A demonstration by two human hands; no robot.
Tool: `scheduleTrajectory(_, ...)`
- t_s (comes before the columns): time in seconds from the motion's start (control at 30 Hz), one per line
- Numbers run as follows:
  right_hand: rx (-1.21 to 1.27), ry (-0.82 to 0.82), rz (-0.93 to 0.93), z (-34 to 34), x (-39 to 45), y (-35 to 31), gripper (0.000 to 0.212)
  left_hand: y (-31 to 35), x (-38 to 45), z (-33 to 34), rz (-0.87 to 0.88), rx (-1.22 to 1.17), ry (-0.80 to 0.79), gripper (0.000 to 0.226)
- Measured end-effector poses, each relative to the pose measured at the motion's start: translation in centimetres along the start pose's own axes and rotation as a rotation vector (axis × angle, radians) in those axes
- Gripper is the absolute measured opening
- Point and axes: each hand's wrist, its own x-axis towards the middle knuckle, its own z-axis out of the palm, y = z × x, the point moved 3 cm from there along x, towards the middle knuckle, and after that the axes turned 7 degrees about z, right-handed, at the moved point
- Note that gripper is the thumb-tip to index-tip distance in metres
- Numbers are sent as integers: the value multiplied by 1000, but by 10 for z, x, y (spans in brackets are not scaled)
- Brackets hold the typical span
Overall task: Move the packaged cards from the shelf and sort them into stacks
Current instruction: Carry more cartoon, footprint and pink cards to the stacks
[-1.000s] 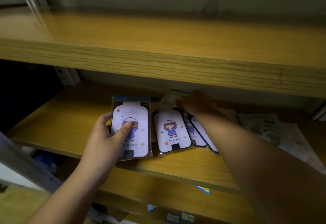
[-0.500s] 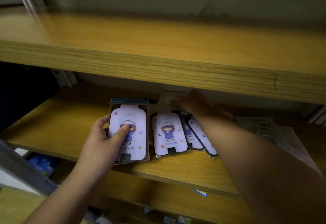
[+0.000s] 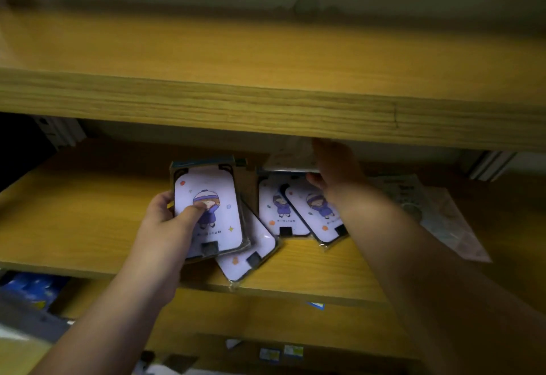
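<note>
Several packaged cards, pale purple with a cartoon child in a hat, lie on the middle wooden shelf (image 3: 74,227). My left hand (image 3: 168,227) grips a stack of them (image 3: 212,197), thumb on the top card's face. A single card (image 3: 251,253) pokes out tilted from under that stack, near the shelf's front edge. Two more overlapping cards (image 3: 283,215) lie to the right. My right hand (image 3: 336,167) reaches to the back and holds a pale packaged sheet (image 3: 292,158) lifted above those two cards.
The upper shelf board (image 3: 266,108) hangs low over the hands. Pale flat packets (image 3: 437,215) lie at the right of the middle shelf. Small labels and dim items sit on the lower shelf (image 3: 280,354). A metal upright (image 3: 62,132) stands at back left.
My left hand has slid its stack right, partly over the neighbouring card, which now lies tilted beneath it. My right hand has lifted the pale packet off the back cards.
</note>
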Motion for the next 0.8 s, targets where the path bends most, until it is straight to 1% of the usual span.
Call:
scheduleTrajectory(0.07,136,44,30,-18,-10,5,40,-4,-2,9,-38,-45,-17,35)
scheduleTrajectory(0.1,163,66,31,-28,-18,8,35,-6,-4,14,-47,-58,-31,33)
scheduleTrajectory(0.17,204,47,44,-45,-34,16,16,-9,-11,23,-51,-70,-56,30)
scheduleTrajectory(0.2,246,51,54,-55,-43,20,11,-9,-16,28,-47,-71,-72,29)
scheduleTrajectory(0.27,306,60,60,-75,-59,28,14,-7,-29,40,-20,-59,-118,27)
scheduleTrajectory(0.3,300,53,51,-86,-68,31,17,-5,-36,45,-1,-52,-136,27)
scheduleTrajectory(0.33,284,47,35,-98,-75,35,14,-4,-44,51,19,-47,-148,28)
scheduleTrajectory(0.4,263,32,-2,-124,-92,43,3,-3,-61,63,50,-28,-166,32)
scheduleTrajectory(0.43,249,19,-12,-138,-100,47,3,-2,-71,69,61,-15,-174,33)
scheduleTrajectory(0.5,245,8,-9,-167,-117,55,14,-2,-93,83,74,0,-185,33)
scheduleTrajectory(0.57,290,-8,8,-196,-137,59,23,-1,-120,98,68,6,-179,35)
scheduleTrajectory(0.6,318,-31,15,-209,-148,60,24,-1,-134,106,65,5,-176,35)
scheduleTrajectory(0.73,352,-76,7,-267,-190,68,12,3,-199,139,64,16,-190,37)
scheduleTrajectory(0.8,318,-103,-15,-298,-213,69,11,6,-235,155,70,11,-190,38)
